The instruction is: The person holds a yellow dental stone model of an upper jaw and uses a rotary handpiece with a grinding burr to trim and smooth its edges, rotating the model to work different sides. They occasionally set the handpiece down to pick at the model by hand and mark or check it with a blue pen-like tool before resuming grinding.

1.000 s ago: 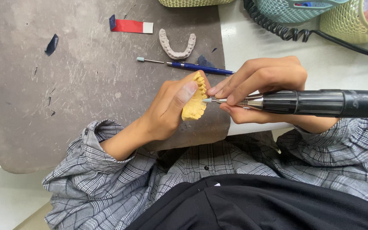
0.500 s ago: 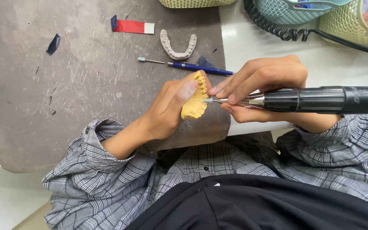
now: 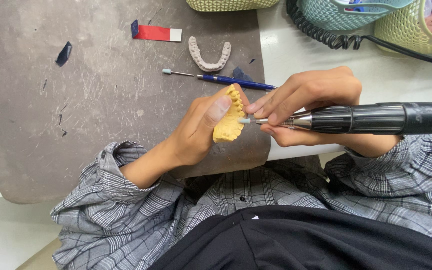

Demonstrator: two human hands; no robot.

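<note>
Top edge of frame: woven plastic baskets, one pale yellow-green, one teal, one lime; contents mostly cropped, unclear.

Centre: yellow plaster dental cast, toothed ridge, matte. Left hand fingers clamped on it. Right hand fingers closed round black cylindrical rotary handpiece, pale tip touching the cast.

Scuffed grey mat on white counter: grey arch-shaped cast, blue-handled pointed tool.

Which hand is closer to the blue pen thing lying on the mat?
Right. The right hand sits just below the blue tool, its fingers almost at the tool's end. The left hand is lower, holding the yellow teeth model.
</note>
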